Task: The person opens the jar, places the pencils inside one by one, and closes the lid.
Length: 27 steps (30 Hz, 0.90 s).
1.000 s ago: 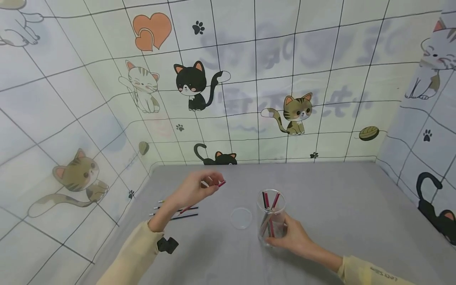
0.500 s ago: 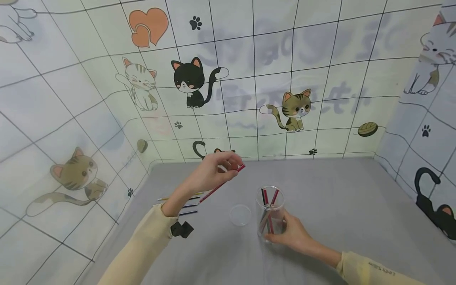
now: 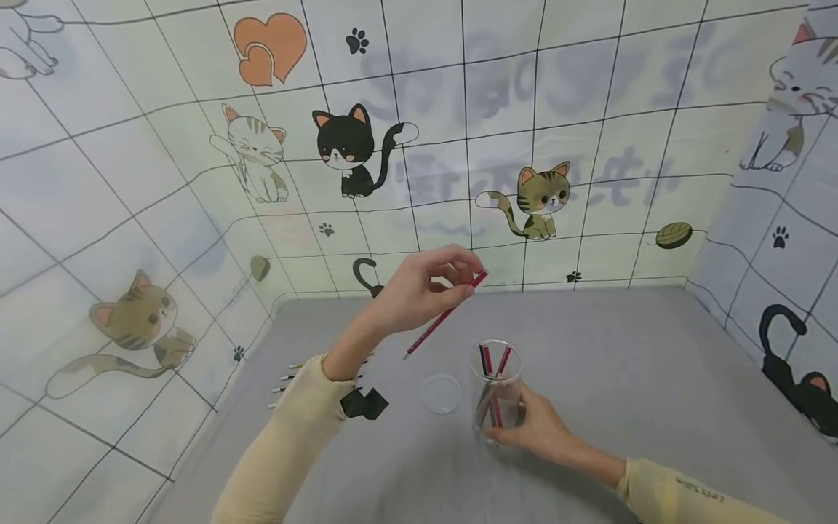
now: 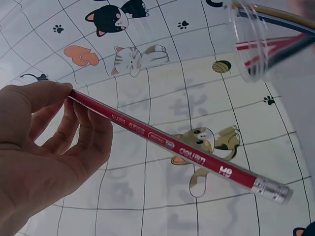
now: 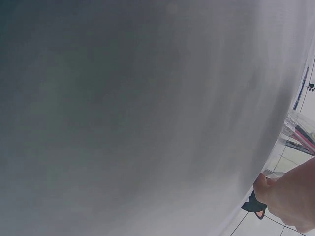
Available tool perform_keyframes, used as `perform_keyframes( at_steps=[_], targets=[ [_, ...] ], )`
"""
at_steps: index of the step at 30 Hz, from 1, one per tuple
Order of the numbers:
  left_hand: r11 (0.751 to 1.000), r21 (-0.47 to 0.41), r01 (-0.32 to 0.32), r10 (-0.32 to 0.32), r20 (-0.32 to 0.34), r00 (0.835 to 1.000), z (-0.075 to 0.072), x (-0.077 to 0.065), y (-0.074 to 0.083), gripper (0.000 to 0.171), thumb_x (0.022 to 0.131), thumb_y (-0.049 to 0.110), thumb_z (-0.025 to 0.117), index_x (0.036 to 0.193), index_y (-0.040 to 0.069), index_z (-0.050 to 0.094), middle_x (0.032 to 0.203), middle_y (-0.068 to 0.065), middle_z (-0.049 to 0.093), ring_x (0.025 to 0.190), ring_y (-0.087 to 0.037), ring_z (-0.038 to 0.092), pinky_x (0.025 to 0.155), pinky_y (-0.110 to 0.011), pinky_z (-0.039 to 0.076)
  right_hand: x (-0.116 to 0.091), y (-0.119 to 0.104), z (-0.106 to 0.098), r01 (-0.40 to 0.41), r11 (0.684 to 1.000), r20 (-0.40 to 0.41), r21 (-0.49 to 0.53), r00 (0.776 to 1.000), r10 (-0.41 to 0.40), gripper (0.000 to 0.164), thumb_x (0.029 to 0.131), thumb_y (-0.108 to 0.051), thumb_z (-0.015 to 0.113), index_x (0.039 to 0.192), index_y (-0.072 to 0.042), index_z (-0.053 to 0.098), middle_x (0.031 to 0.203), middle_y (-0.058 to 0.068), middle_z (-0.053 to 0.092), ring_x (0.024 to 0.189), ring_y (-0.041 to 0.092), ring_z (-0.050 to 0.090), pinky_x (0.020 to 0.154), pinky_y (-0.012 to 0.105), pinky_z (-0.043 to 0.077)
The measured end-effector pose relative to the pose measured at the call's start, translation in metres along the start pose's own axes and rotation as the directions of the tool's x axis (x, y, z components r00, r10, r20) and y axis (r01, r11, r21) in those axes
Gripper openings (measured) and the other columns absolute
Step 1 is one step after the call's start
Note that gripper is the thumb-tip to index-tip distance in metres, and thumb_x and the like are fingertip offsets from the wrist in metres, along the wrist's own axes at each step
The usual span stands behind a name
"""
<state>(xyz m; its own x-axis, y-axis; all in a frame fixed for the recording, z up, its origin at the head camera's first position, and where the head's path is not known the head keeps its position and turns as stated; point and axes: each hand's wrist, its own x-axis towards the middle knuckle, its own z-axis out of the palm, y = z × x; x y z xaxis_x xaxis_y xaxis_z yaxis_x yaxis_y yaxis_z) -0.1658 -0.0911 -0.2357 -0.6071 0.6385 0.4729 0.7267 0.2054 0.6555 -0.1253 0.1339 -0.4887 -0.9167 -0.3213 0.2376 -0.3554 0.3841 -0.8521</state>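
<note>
My left hand (image 3: 425, 287) pinches a red pencil (image 3: 430, 333) near one end, up above the table and to the left of the cup. In the left wrist view the pencil (image 4: 162, 140) slants down to the right, its metal ferrule and eraser at the far end. A clear cup (image 3: 497, 360) stands on the table with several red and dark pencils (image 3: 495, 407) leaning inside it. The fingers and thumb of my right hand (image 3: 540, 431) grip the cup low on its right side. Only part of the right hand (image 5: 290, 194) appears in the right wrist view.
A clear round lid (image 3: 441, 394) lies flat on the grey table (image 3: 622, 364), just left of the cup. Farther left, several pencils (image 3: 283, 378) lie side by side, partly hidden behind the left sleeve (image 3: 294, 429). A cat-print cloth (image 3: 445, 145) surrounds the table's back and sides.
My left hand has lifted the red pencil away from the pencils on the table, moving up and right toward the cup. My right hand keeps its grip on the cup.
</note>
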Motion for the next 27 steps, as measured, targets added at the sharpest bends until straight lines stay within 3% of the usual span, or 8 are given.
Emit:
perform_keyframes(
  at_steps=[12,27],
  targets=[
    [0.990,-0.130,-0.062,0.067,0.036,0.997,0.024,0.026,0.021,0.024,0.092,-0.007,0.064,0.114,0.002,0.063,0.096,-0.007,0.062,0.083,-0.015,0.062,0.071,-0.033,0.057,0.000,0.001,0.000,-0.029,0.999,0.021,0.018,0.999,0.029,0.080,0.072,-0.027,0.091,0.137,-0.005,0.050,0.125,0.007,0.064,0.115,0.031,0.060,0.095,0.058,0.047],
    [0.961,-0.233,-0.148,0.170,0.080,0.982,0.046,0.033,0.021,0.023,0.091,-0.011,0.063,0.111,-0.002,0.060,0.098,-0.010,0.061,0.085,-0.017,0.063,0.073,-0.034,0.058,0.000,0.000,-0.002,-0.014,0.999,0.025,0.040,1.000,0.013,0.083,0.072,-0.022,0.092,0.140,-0.003,0.048,0.130,0.010,0.062,0.117,0.030,0.058,0.096,0.056,0.048]
  ],
)
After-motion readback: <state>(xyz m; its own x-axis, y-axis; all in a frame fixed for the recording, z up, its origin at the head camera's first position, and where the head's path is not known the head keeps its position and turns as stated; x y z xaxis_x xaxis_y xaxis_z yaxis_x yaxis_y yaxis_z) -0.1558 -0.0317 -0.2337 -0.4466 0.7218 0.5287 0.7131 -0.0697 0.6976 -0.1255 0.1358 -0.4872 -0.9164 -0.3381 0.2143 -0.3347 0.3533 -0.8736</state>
